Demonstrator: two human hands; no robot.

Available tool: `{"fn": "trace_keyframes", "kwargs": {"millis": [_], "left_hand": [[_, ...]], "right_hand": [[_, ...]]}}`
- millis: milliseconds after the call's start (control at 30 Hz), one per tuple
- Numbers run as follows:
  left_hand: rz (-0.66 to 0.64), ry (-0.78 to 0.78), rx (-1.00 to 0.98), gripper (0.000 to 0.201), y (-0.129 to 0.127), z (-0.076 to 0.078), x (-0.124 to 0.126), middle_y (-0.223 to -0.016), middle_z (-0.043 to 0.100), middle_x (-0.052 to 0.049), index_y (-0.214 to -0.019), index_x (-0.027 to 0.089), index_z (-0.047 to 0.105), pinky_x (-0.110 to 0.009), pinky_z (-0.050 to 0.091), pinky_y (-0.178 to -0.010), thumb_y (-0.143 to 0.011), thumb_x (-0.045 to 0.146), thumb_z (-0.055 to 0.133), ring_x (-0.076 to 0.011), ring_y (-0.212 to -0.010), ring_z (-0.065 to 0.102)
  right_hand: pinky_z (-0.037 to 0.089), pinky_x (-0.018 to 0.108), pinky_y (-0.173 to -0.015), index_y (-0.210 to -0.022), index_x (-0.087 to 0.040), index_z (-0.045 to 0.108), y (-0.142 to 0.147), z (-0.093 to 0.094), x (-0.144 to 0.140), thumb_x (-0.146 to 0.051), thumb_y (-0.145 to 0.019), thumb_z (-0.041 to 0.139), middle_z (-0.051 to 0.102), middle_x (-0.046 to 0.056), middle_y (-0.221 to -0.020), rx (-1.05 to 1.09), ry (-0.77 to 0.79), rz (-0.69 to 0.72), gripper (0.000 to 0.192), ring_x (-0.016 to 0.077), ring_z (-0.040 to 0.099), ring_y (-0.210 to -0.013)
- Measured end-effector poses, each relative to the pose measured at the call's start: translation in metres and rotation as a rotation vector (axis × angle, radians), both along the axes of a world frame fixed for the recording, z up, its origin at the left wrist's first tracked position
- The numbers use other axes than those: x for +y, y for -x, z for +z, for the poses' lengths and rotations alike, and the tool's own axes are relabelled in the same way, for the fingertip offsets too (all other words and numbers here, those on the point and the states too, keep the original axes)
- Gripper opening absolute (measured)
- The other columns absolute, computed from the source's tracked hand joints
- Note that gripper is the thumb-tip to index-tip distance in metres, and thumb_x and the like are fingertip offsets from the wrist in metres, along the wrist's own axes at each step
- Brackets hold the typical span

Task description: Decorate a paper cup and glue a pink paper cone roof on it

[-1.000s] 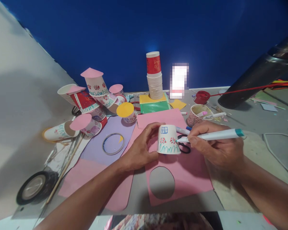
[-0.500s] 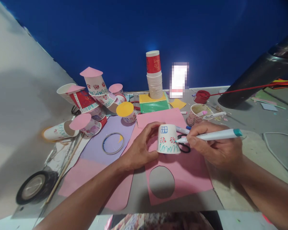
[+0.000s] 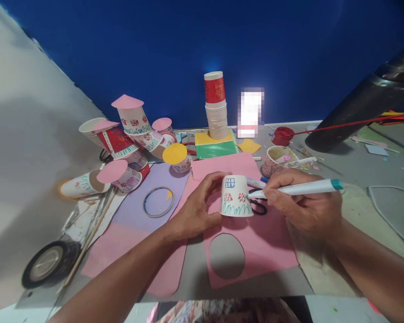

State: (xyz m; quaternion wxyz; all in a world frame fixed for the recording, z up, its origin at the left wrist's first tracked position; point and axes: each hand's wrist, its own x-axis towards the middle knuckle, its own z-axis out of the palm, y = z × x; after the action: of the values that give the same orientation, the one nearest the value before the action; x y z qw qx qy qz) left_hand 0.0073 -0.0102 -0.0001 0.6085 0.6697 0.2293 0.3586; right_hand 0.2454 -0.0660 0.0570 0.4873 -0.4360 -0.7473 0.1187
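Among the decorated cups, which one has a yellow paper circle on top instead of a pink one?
The small cup standing alone at the purple paper's far edge. Its lid is yellow; the pile's are pink.

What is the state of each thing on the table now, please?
Paper cup: upside down, gripped by left hand.
Green marker: uncapped, in right hand, tip at cup.
Pink sheet: flat, round hole cut.
Cup stack: upright.
Scissors: lying behind cup.
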Motion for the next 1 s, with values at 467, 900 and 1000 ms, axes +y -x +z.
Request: {"fn": "trace_keyframes", "kwargs": {"millis": [467, 900, 1000], "left_hand": [[-0.010, 0.003, -0.011, 0.084, -0.0005, 0.0001, 0.0001, -0.153, 0.054, -0.008, -0.140, 0.028, 0.052, -0.052, 0.035, -0.130, -0.065, -0.006, 0.064, -0.0313, -0.150, 0.049], [-0.033, -0.005, -0.039, 0.082, -0.0014, -0.0005, 0.0007, -0.151, 0.055, -0.007, -0.141, 0.030, 0.052, -0.050, 0.037, -0.129, -0.068, -0.005, 0.067, -0.0302, -0.149, 0.050], [-0.031, -0.010, -0.035, 0.081, -0.0012, 0.0000, 0.0005, -0.151, 0.056, -0.008, -0.140, 0.030, 0.052, -0.051, 0.037, -0.129, -0.069, -0.005, 0.068, -0.0311, -0.149, 0.050]], "right_hand": [[0.048, 0.022, -0.050, -0.080, -0.023, 0.068, -0.0001, -0.0017, -0.0012, -0.016, -0.093, 0.067, 0.073, -0.003, -0.067, -0.018, -0.001, 0.012, 0.015, 0.0106, 0.062, -0.053], [0.049, 0.020, -0.051, -0.082, -0.023, 0.069, -0.0001, -0.0025, -0.0012, -0.015, -0.093, 0.067, 0.073, -0.003, -0.068, -0.004, -0.014, 0.003, 0.013, 0.0099, 0.064, -0.055], [0.049, 0.020, -0.050, -0.083, -0.023, 0.069, -0.0006, -0.0025, -0.0008, -0.016, -0.093, 0.067, 0.073, -0.003, -0.067, -0.003, 0.002, -0.001, 0.013, 0.0099, 0.063, -0.053]]}}
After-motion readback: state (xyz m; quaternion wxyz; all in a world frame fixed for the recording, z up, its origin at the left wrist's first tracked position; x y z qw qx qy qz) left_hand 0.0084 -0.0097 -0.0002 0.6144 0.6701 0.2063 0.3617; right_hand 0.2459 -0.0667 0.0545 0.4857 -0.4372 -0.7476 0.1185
